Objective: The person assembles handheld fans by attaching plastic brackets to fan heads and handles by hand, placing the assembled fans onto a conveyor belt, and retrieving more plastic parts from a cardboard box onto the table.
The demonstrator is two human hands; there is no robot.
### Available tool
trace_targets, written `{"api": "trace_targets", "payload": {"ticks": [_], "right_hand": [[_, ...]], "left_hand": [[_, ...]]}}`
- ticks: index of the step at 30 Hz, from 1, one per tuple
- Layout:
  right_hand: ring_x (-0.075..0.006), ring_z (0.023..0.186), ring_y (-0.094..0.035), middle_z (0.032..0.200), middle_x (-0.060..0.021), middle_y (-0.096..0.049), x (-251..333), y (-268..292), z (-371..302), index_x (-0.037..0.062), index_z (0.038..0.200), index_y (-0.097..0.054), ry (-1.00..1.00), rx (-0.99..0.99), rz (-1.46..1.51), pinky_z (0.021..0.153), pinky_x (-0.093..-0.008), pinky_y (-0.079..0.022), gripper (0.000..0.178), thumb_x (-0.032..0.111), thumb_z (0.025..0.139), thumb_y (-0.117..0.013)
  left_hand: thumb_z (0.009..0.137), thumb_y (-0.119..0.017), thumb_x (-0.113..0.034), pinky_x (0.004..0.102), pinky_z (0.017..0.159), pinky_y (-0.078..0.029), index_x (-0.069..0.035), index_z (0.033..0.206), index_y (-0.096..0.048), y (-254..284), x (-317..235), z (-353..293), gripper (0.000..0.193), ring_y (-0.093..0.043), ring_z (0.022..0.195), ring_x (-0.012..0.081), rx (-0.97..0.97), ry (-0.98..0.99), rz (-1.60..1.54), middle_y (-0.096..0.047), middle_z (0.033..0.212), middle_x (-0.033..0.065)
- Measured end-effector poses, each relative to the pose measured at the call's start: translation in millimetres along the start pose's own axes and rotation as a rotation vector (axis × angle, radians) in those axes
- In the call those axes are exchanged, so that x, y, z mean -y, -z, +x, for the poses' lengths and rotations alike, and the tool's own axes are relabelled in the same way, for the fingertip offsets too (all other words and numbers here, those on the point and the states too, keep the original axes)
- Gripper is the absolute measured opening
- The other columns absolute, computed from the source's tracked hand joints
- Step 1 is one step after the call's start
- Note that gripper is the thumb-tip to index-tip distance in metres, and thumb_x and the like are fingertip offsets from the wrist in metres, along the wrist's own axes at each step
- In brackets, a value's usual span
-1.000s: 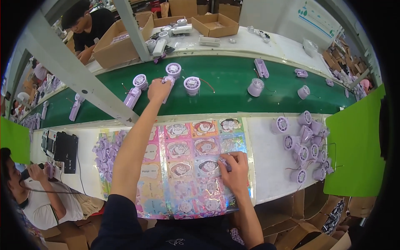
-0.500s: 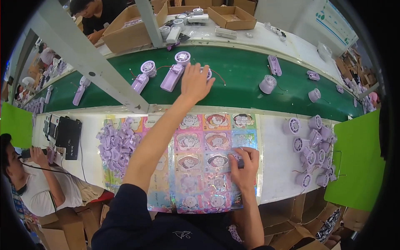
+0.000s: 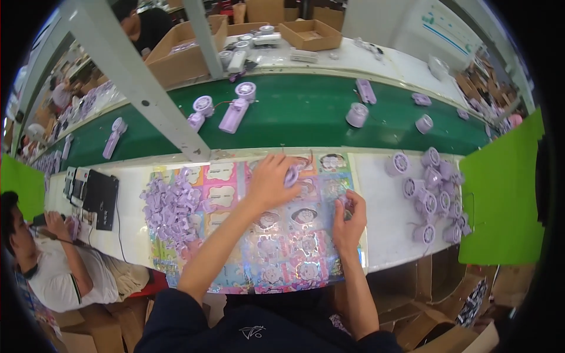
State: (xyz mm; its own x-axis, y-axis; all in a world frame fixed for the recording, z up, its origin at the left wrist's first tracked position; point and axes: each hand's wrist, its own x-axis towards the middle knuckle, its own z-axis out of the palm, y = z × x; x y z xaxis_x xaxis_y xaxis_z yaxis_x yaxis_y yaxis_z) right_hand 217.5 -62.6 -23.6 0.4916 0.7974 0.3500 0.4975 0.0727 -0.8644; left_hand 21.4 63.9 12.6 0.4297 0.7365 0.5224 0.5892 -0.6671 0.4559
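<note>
My left hand (image 3: 272,181) is over the patterned sheet, fingers closed round a lilac round fan housing (image 3: 292,176). A thin red wire shows beyond the fingertips, and most of the housing is hidden by the hand. To its right, near the sheet's right edge, my right hand (image 3: 351,226) is curled with thumb and fingers round a small lilac piece (image 3: 346,202); its shape is mostly covered. A heap of small lilac plastic parts (image 3: 172,206) lies on the left of the colourful sheet (image 3: 222,276).
Several lilac fan housings (image 3: 425,234) cluster on the white table at right, by a green panel (image 3: 500,200). Beyond runs a green conveyor belt (image 3: 294,112) carrying lilac handles (image 3: 234,116) and housings. A grey post (image 3: 138,88) rises at left. A co-worker (image 3: 70,265) sits at left.
My left hand has come back from the belt to the sheet, bringing the fan housing. My right hand has risen slightly and turned, its fingers still curled. The view has shifted a little.
</note>
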Motion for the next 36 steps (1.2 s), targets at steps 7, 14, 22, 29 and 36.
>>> {"api": "trace_targets", "payload": {"ticks": [7, 14, 22, 29, 36], "right_hand": [[-0.0278, 0.093, -0.058, 0.106, -0.0136, -0.062, 9.0, 1.9, -2.4, -0.0005, 0.12, -0.061, 0.231, -0.025, -0.204, 0.077, -0.0372, -0.047, 0.042, 0.011, 0.083, -0.077], [-0.0077, 0.065, -0.05, 0.09, -0.0025, -0.058, 37.5, 0.0, -14.4, 0.002, 0.1, -0.067, -0.271, 0.251, 0.271, 0.058, -0.0247, -0.043, 0.036, 0.019, 0.076, -0.087], [-0.0054, 0.063, -0.054, 0.07, -0.0009, -0.06, 37.4, -26.0, -3.5, 0.0032, 0.088, -0.058, -0.17, 0.408, 0.202, 0.052, -0.0227, -0.041, 0.032, 0.02, 0.081, -0.085], [-0.0096, 0.067, -0.058, 0.072, -0.0048, -0.063, 46.5, -30.4, -3.3, 0.0004, 0.083, -0.058, -0.316, 0.612, 0.15, 0.058, -0.028, -0.047, 0.034, 0.024, 0.084, -0.082], [-0.0102, 0.068, -0.058, 0.075, -0.0054, -0.064, 39.3, -28.5, -11.6, 0.0005, 0.087, -0.059, -0.229, 0.553, 0.111, 0.059, -0.0273, -0.047, 0.032, 0.024, 0.084, -0.081]], "left_hand": [[0.062, -0.072, -0.012, 0.0434, 0.079, -0.05, -0.006, 0.103, -0.06, 14.9, -57.2, -78.1, 0.043, -0.058, 0.093, 0.0354, 0.009, 0.048, -0.132, -0.061, 0.099, 0.0115], [0.06, -0.074, -0.01, 0.0444, 0.08, -0.049, -0.003, 0.112, -0.055, 16.7, -68.4, -97.9, 0.056, -0.058, 0.092, 0.0366, 0.013, 0.109, -0.18, -0.061, 0.101, 0.014], [0.061, -0.076, -0.013, 0.0471, 0.086, -0.047, -0.001, 0.124, -0.051, 17.1, -71.5, -103.2, 0.068, -0.058, 0.1, 0.037, 0.067, 0.099, -0.115, -0.061, 0.111, 0.0155], [0.061, -0.079, -0.012, 0.0486, 0.091, -0.048, -0.002, 0.136, -0.042, 15.4, -75.3, -109.2, 0.084, -0.056, 0.107, 0.0393, -0.017, 0.126, -0.157, -0.057, 0.117, 0.0189], [0.061, -0.08, -0.011, 0.0481, 0.09, -0.046, -0.004, 0.128, -0.047, -5.9, -78.4, -122.9, 0.075, -0.055, 0.105, 0.0399, -0.166, 0.163, -0.262, -0.055, 0.115, 0.0202]]}}
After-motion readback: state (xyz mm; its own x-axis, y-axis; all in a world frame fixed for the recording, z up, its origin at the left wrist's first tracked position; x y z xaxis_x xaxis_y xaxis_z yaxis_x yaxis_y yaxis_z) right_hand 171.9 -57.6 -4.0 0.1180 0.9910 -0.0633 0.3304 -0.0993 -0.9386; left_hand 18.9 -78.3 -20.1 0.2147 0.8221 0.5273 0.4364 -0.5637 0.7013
